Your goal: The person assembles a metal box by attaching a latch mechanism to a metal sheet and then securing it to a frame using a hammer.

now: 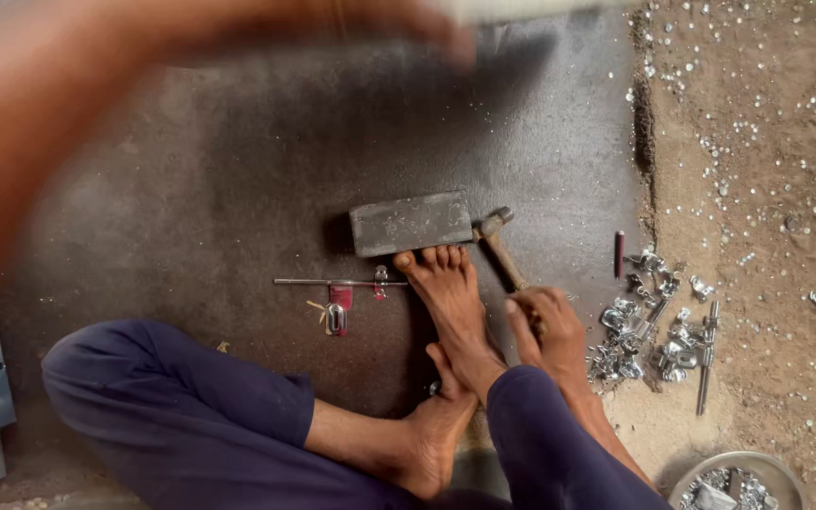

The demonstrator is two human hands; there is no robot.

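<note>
While you sit cross-legged on dark floor mat [238,189], left hand [399,24] sweeps high across top of view, blurred; grip cannot be told. Slim rod with red latch piece [337,300] lies left of your foot [450,293]; grey metal block [411,223] touches toes. Right hand [545,331] clamped on hammer [501,244] handle, head beside block. Risk: strike glancing off block onto toes. Farther right: loose metal fittings [654,331], bowl [739,482]; open room only upper left.
</note>
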